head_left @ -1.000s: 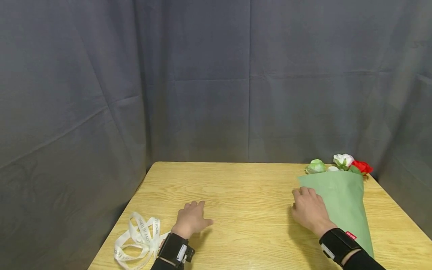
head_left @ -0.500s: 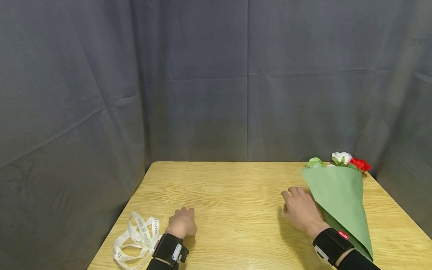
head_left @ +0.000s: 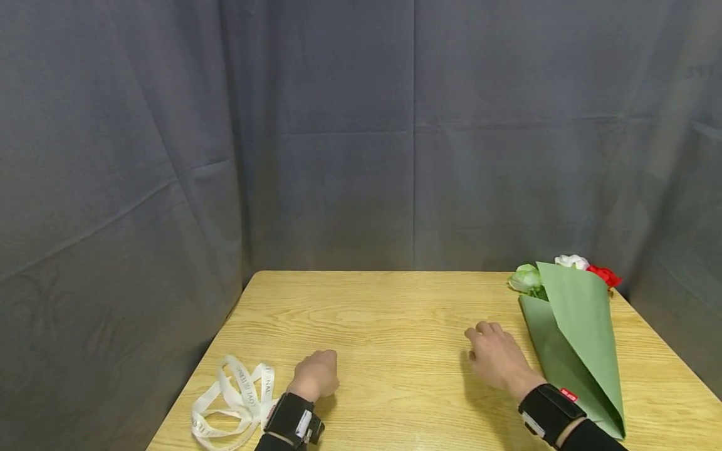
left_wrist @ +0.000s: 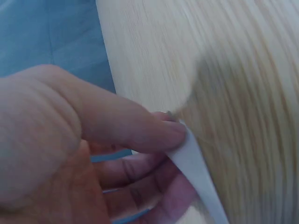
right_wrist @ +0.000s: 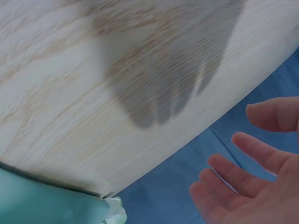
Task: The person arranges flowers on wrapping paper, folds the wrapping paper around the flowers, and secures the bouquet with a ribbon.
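White ribbon (head_left: 242, 401) printed with dark lettering lies in loose loops at the table's left front. My left hand (head_left: 316, 374) is just right of it, and in the left wrist view a ribbon end (left_wrist: 195, 165) is pinched between thumb and fingers. My right hand (head_left: 499, 358) hovers over the table with fingers loosely spread, holding nothing. To its right lies a bouquet wrapped in green paper (head_left: 583, 338), one flap folded across the front. Out of its top show a pale green flower (head_left: 526, 277), a white flower (head_left: 572, 261) and a red flower (head_left: 605, 275).
The wooden table (head_left: 389, 313) has a grey curtain (head_left: 338, 156) behind it and at both sides. The bouquet's flower heads reach the table's back right corner. Black bands (head_left: 551, 412) with cameras are strapped round both wrists.
My left hand has closed on the ribbon end, its fingers no longer spread. My right hand has drawn left, away from the bouquet, whose front paper flap has sprung partly open, uncovering the inner paper.
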Action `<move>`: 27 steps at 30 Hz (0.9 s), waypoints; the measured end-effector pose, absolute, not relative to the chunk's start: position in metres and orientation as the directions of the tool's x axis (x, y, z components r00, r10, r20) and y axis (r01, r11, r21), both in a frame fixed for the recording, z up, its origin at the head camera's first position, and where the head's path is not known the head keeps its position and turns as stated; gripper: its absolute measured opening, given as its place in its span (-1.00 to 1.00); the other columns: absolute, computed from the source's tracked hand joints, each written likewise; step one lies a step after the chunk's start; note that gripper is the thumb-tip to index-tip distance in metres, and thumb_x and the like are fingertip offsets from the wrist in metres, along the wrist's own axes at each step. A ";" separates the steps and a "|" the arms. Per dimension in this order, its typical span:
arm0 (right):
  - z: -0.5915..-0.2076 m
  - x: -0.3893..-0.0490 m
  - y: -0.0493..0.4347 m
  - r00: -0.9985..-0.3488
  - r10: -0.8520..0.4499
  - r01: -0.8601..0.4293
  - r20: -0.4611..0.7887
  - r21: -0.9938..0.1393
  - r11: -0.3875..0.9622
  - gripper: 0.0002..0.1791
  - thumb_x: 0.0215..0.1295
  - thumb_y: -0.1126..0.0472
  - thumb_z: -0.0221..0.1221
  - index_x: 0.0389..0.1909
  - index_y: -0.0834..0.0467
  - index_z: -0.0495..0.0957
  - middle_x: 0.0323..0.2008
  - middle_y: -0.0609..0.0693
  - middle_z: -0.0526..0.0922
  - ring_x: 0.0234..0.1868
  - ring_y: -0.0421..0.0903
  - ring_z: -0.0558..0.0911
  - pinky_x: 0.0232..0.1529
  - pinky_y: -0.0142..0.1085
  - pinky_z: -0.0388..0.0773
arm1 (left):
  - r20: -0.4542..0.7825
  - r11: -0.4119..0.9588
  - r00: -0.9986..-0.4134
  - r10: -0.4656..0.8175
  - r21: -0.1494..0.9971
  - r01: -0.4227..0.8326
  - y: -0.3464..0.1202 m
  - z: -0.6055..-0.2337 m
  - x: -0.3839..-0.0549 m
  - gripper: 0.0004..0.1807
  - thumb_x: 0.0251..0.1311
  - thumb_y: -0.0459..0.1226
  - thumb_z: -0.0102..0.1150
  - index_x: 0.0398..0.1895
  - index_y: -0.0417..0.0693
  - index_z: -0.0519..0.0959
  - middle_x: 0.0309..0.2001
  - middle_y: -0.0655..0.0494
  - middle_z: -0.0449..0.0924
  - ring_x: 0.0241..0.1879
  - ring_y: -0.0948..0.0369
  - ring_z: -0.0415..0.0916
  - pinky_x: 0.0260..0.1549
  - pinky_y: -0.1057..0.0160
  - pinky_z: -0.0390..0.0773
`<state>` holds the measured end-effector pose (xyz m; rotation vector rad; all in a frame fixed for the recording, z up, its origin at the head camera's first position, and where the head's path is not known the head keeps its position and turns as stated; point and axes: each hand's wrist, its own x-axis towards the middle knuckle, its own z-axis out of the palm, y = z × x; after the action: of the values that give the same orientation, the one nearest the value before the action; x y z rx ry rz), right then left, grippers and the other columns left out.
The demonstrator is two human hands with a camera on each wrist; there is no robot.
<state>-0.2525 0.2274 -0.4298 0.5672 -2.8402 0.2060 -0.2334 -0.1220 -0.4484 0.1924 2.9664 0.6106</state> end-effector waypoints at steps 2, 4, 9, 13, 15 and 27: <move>-0.429 -0.251 0.224 -0.902 -0.362 -0.397 0.236 -0.122 0.910 -0.71 0.26 0.36 0.28 0.00 0.30 0.62 -0.11 0.21 0.60 0.01 0.27 0.56 -0.04 0.14 0.54 | -0.027 0.879 -0.984 0.179 0.453 0.148 -0.113 -0.450 -0.236 -0.76 0.05 -0.62 0.17 -0.50 -0.13 0.44 -0.61 0.13 0.31 -0.64 0.19 0.23 -0.63 0.25 0.26; -0.428 -0.249 0.219 -0.910 -0.363 -0.397 0.201 -0.170 0.902 -0.71 0.27 0.35 0.29 0.00 0.30 0.62 -0.12 0.19 0.61 -0.02 0.25 0.57 -0.08 0.12 0.56 | 0.021 0.832 -0.977 0.214 0.520 0.194 -0.101 -0.450 -0.238 -0.75 0.04 -0.63 0.12 -0.50 -0.12 0.43 -0.57 0.14 0.33 -0.61 0.20 0.25 -0.61 0.26 0.27; -0.426 -0.247 0.204 -0.922 -0.365 -0.388 0.132 -0.291 0.875 -0.71 0.26 0.34 0.31 -0.01 0.32 0.64 -0.15 0.17 0.63 -0.08 0.21 0.60 -0.15 0.06 0.59 | 0.103 0.710 -0.953 0.286 0.644 0.283 -0.066 -0.444 -0.244 -0.78 0.09 -0.64 0.05 -0.31 -0.21 0.52 -0.41 0.10 0.44 -0.49 0.20 0.34 -0.48 0.26 0.41; -0.430 -0.246 0.195 -0.925 -0.374 -0.373 0.072 -0.366 0.853 -0.69 0.26 0.33 0.32 0.01 0.33 0.63 -0.14 0.18 0.63 -0.08 0.20 0.61 -0.14 0.04 0.59 | 0.162 0.656 -0.934 0.318 0.674 0.340 -0.040 -0.442 -0.247 -0.81 0.17 -0.63 0.07 -0.27 -0.24 0.54 -0.37 0.12 0.46 -0.49 0.24 0.33 -0.47 0.30 0.42; -0.433 -0.245 0.191 -0.917 -0.398 -0.370 0.029 -0.439 0.819 -0.64 0.29 0.30 0.33 0.06 0.36 0.60 -0.07 0.22 0.64 -0.03 0.22 0.62 -0.08 0.07 0.60 | 0.171 0.619 -0.927 0.333 0.702 0.352 -0.031 -0.442 -0.248 -0.83 0.21 -0.61 0.08 -0.26 -0.24 0.54 -0.36 0.14 0.45 -0.49 0.27 0.33 -0.46 0.34 0.43; -0.433 -0.245 0.178 -0.879 -0.476 -0.297 0.022 -0.806 0.512 -0.57 0.36 0.10 0.30 0.04 0.38 0.62 -0.23 0.08 0.74 -0.22 -0.01 0.70 -0.23 -0.03 0.65 | 0.200 0.384 -0.937 0.287 0.872 0.304 0.000 -0.437 -0.248 -0.91 0.34 -0.47 0.17 -0.17 -0.16 0.54 -0.32 0.18 0.49 -0.36 0.33 0.44 -0.42 0.39 0.50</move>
<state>-0.2451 0.1781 -0.4326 0.7523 -2.9031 1.4815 -0.2475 -0.0002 -0.4366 0.5603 2.6271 1.6597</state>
